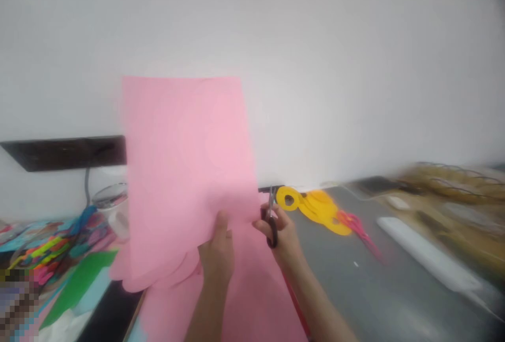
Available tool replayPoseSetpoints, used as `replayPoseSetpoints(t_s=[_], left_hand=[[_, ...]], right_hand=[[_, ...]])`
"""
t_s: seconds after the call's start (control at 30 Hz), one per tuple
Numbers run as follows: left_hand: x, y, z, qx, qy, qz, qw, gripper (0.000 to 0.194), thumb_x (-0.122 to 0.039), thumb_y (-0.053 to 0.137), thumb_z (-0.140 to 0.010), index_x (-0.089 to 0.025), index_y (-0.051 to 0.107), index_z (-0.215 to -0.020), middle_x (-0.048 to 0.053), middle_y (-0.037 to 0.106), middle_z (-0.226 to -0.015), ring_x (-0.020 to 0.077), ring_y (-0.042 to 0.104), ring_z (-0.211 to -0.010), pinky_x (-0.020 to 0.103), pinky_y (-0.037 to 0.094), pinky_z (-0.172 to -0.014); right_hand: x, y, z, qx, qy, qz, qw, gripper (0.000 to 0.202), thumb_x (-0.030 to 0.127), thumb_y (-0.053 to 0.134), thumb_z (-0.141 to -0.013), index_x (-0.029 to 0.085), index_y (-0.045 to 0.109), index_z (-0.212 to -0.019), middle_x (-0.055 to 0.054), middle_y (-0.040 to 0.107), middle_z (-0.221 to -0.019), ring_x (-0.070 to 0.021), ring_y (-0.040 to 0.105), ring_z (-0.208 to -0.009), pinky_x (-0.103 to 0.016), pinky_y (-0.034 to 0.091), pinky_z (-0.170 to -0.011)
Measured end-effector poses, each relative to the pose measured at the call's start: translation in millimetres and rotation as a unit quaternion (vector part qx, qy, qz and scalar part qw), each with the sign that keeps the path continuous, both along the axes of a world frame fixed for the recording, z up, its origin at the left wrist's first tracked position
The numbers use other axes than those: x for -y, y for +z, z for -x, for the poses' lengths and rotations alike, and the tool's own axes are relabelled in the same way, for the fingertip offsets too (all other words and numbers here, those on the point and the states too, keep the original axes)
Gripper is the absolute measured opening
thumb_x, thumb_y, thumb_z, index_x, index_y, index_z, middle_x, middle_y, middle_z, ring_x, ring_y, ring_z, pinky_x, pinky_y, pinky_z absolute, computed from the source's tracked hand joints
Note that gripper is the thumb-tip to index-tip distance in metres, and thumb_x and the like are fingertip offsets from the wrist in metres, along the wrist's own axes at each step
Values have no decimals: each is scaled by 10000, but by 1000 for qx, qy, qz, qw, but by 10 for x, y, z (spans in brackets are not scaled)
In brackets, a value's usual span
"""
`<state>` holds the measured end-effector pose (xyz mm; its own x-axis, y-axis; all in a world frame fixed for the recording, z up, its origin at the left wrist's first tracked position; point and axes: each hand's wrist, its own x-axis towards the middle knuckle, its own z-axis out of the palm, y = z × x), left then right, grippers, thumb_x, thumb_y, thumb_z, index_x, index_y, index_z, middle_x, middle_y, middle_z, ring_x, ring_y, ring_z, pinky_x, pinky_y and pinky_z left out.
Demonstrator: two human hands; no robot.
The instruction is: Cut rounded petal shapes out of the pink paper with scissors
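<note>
My left hand [218, 255] grips a large sheet of pink paper [189, 152] by its lower edge, thumb on the near face. The sheet stands upright before the wall, and its bottom edge is cut in a curve. In my right hand [286, 229] is a pair of black-handled scissors [272, 221], blades pointing up, just right of the sheet's lower right corner. Whether the fingertips also touch the paper I cannot tell. Rounded pink cut pieces [158, 279] show under the sheet, and more pink paper [256, 289] lies below my hands.
Yellow paper shapes [321, 210] and pink-handled scissors [361, 231] lie on the grey table [335, 279] to the right. A white power strip [430, 252] is beyond them. At left are a white mug [118, 221], green paper [81, 281] and colourful craft pieces [51, 252].
</note>
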<state>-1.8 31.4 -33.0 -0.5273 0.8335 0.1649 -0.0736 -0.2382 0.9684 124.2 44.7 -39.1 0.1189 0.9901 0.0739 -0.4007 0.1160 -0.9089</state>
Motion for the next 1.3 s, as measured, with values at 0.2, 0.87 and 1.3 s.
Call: replayPoseSetpoints(t_s=[0.2,0.87,1.3], left_hand=[[-96,-95,-101,-22,22,58,998,349,-397,772,-655,-192,687,-924,93,705,-1048,302,594,-1116,495,378,-1059],[35,290,-84,-81,129,296,943,417,-572,629,-690,-210,568,-489,68,640,-599,253,606,-612,447,511,-685],[-1,59,-93,-37,128,297,945,475,-607,770,-484,-264,444,-440,23,560,-481,259,617,-609,378,528,-606]], right_hand=[[34,-53,-15,52,-50,-18,997,283,263,803,-622,226,554,-751,59,486,-642,-110,433,-569,-237,356,-535],[224,-93,133,139,239,-47,960,496,342,891,-511,198,636,-912,-18,600,-816,-199,553,-816,-320,433,-755],[232,54,141,30,233,15,972,369,271,841,-559,164,614,-830,32,553,-666,-101,460,-589,-232,378,-565]])
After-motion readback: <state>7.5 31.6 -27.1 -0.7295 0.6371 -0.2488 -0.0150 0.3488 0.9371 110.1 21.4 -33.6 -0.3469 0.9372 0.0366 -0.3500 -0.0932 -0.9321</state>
